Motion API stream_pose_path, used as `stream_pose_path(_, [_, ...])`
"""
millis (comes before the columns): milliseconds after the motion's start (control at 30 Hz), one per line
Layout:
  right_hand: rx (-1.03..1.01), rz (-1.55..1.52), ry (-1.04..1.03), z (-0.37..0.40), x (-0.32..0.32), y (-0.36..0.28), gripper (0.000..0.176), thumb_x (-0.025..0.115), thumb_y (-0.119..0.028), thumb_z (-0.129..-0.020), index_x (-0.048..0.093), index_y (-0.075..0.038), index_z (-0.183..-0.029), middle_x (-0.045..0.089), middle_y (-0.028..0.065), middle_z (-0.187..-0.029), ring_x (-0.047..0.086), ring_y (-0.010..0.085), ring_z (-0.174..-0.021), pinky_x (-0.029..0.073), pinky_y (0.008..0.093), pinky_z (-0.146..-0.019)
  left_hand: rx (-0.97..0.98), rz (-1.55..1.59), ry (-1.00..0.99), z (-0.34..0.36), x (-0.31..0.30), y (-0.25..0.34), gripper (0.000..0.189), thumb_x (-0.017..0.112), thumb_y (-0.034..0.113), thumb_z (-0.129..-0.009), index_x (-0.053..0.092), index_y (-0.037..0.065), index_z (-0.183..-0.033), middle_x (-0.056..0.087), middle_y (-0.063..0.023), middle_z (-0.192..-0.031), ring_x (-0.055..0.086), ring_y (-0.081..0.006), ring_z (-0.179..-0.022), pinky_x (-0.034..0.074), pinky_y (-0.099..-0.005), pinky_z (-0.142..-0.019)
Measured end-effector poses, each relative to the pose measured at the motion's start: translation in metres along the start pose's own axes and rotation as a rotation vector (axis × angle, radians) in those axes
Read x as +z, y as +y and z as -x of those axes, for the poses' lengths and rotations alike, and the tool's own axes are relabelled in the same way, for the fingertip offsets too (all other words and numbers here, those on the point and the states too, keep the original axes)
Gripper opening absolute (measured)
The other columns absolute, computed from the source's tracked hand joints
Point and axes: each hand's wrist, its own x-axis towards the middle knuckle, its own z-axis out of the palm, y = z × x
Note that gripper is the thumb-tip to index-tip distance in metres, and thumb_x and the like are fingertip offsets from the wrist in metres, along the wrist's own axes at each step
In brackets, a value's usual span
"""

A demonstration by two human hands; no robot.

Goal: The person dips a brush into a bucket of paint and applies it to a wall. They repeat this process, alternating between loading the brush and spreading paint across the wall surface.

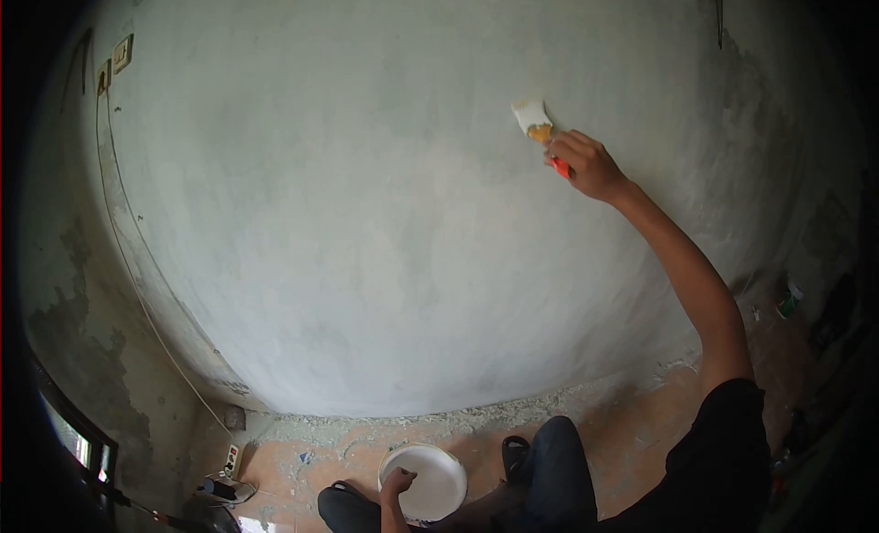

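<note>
My right hand [584, 164] is raised to the upper right of the wall [366, 212], its fingers wrapped round the red-orange handle of a paintbrush [533, 117]. White paint coats the brush's wide bristles, which point up and left at the wall surface. Low in the view, a round bucket [444, 487] of white paint stands on the floor by my legs. Over the left side of its rim is my left hand [398, 481], fingers curled in; anything inside them is hidden. The wall shows patchy white and grey-green streaks.
Debris litters the tiled floor [275, 460] along the wall's foot. A power strip [233, 460] lies at lower left, its cable running up to a wall socket [104, 77]. A switch [123, 52] sits beside it. At far right stands a green-and-white container [789, 300].
</note>
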Motion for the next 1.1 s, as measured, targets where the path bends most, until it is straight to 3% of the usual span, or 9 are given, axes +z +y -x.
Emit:
stream_pose_path(67, [-0.014,-0.031,-0.055,0.015,-0.007,-0.011,0.016,0.063,-0.001,-0.072,0.05,-0.002,-0.081,0.057,0.0087,-0.077,0.058,0.0239,-0.075,0.047,0.0325,-0.063,-0.029,-0.044,-0.039,-0.009,0.002,-0.005,0.039,0.063,0.036,-0.073,0.063,-0.002,-0.079,0.063,-0.0186,-0.076,0.062,-0.0281,-0.075,0.045,-0.0373,-0.069])
stream_pose_path(167, [0.431,-0.382,-0.175,0.014,-0.028,-0.018,0.016,0.063,-0.004,-0.076,0.047,-0.002,-0.078,0.06,0.009,-0.079,0.059,0.0195,-0.079,0.045,0.0285,-0.066,-0.012,-0.101,-0.009,-0.021,0.011,-0.016,0.039,0.063,0.037,-0.073,0.063,-0.002,-0.079,0.063,-0.0188,-0.076,0.062,-0.0283,-0.076,0.045,-0.0373,-0.069])
stream_pose_path(200, [0.432,-0.381,-0.177,0.012,-0.028,-0.017,0.016,0.063,-0.004,-0.076,0.047,-0.002,-0.078,0.06,0.009,-0.079,0.059,0.0195,-0.079,0.045,0.0285,-0.066,0.033,-0.116,0.055,-0.024,0.016,-0.02,0.039,0.062,0.037,-0.073,0.063,-0.002,-0.078,0.063,-0.0186,-0.075,0.062,-0.0284,-0.075,0.045,-0.0374,-0.069])
stream_pose_path(267, [0.481,-0.473,-0.309,0.002,-0.025,-0.008,0.017,0.063,-0.006,-0.076,0.046,-0.002,-0.076,0.061,0.0072,-0.08,0.056,0.0188,-0.071,0.044,0.029,-0.065,0.018,-0.104,-0.012,-0.029,0.015,-0.022,0.038,0.062,0.037,-0.073,0.063,-0.002,-0.076,0.063,-0.0186,-0.073,0.062,-0.0283,-0.074,0.046,-0.0376,-0.068])
stream_pose_path(467, [0.502,-0.669,-0.476,-0.051,-0.004,0.044,0.017,0.06,0.0,-0.075,0.043,-0.002,-0.077,0.059,0.0059,-0.079,0.055,0.013,-0.077,0.043,0.0278,-0.074,-0.013,-0.088,-0.058,-0.035,0.015,-0.028,0.037,0.063,0.035,-0.073,0.063,-0.002,-0.073,0.063,-0.0183,-0.07,0.062,-0.0279,-0.071,0.046,-0.0377,-0.066])
stream_pose_path(700, [0.451,-0.521,-0.443,-0.106,-0.013,0.098,0.021,0.062,-0.006,-0.075,0.041,-0.004,-0.078,0.055,0.0037,-0.077,0.052,0.0125,-0.074,0.043,0.0268,-0.074,-0.041,0.003,-0.004,-0.008,0.003,-0.009,0.039,0.064,0.035,-0.074,0.061,-0.003,-0.083,0.063,-0.0174,-0.073,0.062,-0.0269,-0.071,0.046,-0.0372,-0.066])
stream_pose_path(933, [0.406,-0.509,-0.314,-0.148,-0.045,0.117,0.018,0.064,-0.012,-0.077,0.048,-0.004,-0.082,0.056,0.0029,-0.078,0.056,0.0131,-0.073,0.047,0.0274,-0.07,-0.06,0.037,0.001,-0.006,0.002,-0.003,0.037,0.064,0.033,-0.074,0.061,-0.003,-0.08,0.063,-0.0144,-0.069,0.061,-0.0228,-0.065,0.046,-0.0348,-0.06])
stream_pose_path(1000, [0.447,-0.265,-0.195,-0.165,-0.07,0.106,0.013,0.064,-0.004,-0.073,0.052,-0.003,-0.076,0.053,0.003,-0.068,0.047,0.01,-0.064,0.042,0.0251,-0.061,-0.075,-0.009,-0.091,-0.012,-0.001,-0.007,0.036,0.064,0.033,-0.074,0.061,-0.003,-0.075,0.061,-0.0129,-0.063,0.06,-0.0223,-0.059,0.046,-0.0344,-0.057])
stream_pose_path(1100, [0.435,-0.237,-0.021,-0.175,-0.086,0.111,0.016,0.066,-0.004,-0.071,0.051,-0.004,-0.076,0.053,0.003,-0.07,0.047,0.0104,-0.065,0.041,0.025,-0.063,-0.07,0.018,-0.108,-0.022,0.001,-0.017,0.036,0.063,0.033,-0.075,0.06,-0.003,-0.07,0.059,-0.0108,-0.057,0.058,-0.0202,-0.053,0.045,-0.0341,-0.053])
